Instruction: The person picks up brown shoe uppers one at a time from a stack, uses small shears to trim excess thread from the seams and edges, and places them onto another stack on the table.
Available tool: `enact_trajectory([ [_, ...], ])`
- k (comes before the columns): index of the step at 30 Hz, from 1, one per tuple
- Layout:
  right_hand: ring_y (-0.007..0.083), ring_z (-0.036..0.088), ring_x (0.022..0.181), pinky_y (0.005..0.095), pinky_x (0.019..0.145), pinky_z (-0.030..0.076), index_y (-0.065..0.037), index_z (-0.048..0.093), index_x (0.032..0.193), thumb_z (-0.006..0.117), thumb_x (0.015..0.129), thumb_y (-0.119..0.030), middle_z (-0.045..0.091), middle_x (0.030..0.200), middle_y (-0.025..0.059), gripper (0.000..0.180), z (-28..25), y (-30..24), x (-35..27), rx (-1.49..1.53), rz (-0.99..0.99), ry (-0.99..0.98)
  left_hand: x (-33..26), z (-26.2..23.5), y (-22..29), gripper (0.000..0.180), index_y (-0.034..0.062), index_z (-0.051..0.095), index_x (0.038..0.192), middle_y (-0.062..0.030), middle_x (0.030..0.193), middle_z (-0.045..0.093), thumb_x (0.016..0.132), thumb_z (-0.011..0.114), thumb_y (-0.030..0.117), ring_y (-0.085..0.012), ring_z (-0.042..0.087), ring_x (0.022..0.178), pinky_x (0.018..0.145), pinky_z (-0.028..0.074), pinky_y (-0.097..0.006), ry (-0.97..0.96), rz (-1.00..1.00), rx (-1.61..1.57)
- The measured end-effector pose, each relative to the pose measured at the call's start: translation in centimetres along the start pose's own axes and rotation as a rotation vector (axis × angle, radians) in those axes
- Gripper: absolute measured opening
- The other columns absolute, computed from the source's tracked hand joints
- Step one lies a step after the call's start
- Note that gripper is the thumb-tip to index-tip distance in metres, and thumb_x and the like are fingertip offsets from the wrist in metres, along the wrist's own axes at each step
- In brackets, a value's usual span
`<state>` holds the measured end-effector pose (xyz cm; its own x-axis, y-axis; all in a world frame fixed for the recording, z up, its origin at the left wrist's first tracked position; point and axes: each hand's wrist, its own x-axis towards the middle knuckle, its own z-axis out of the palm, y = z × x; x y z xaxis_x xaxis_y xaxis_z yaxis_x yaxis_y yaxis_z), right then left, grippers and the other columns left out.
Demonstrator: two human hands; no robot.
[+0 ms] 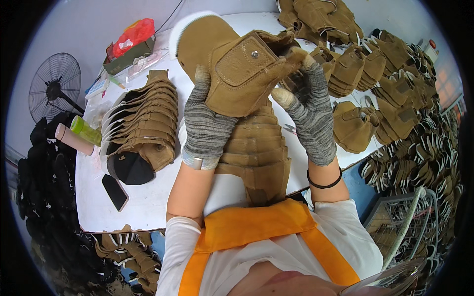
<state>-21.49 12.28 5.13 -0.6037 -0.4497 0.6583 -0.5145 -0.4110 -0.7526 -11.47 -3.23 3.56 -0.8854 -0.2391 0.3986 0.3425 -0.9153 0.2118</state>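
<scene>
gloved left hand (208,121) clasping a brown cap (242,66), gloved right hand (313,118) at its edge — can't tell whether gripping, cap above the white table (153,204), nested caps (153,118) and dark phone (114,192) on the table's left side

A round black wire fan (54,90) stands beside a white worktop (145,209) bearing a black rectangular phone (114,192), a pink cylindrical bottle (72,139) and a red plastic bag (134,38) in an olive rectangular box (124,61).
</scene>
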Motion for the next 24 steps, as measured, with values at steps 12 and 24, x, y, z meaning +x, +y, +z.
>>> enact_trajectory([
  [12,0.0201,0.054,0.082,0.0351,0.078,0.042,-0.016,0.075,0.092,0.078,0.071,-0.018,0.060,0.084,0.0016,0.022,0.9,-1.5,1.6,-0.727,-0.561,0.250,-0.9,1.2,-0.7,0.055,-0.0011,0.036,0.139,-0.0197,0.140,0.044,0.101,0.041,0.038,-0.0316,0.045,0.128,0.109,0.037,-0.047,0.096,0.045,0.030],
  [24,0.0251,0.052,0.093,0.0410,0.082,0.042,-0.007,0.065,0.098,0.066,0.083,-0.009,0.059,0.097,0.0066,0.015,0.2,-0.5,1.3,-0.825,-0.645,0.128,-1.6,2.1,-1.6,0.049,-0.0021,0.038,0.137,-0.0171,0.138,0.048,0.103,0.039,0.034,-0.0282,0.049,0.124,0.106,0.042,-0.043,0.129,0.166,0.439],
])
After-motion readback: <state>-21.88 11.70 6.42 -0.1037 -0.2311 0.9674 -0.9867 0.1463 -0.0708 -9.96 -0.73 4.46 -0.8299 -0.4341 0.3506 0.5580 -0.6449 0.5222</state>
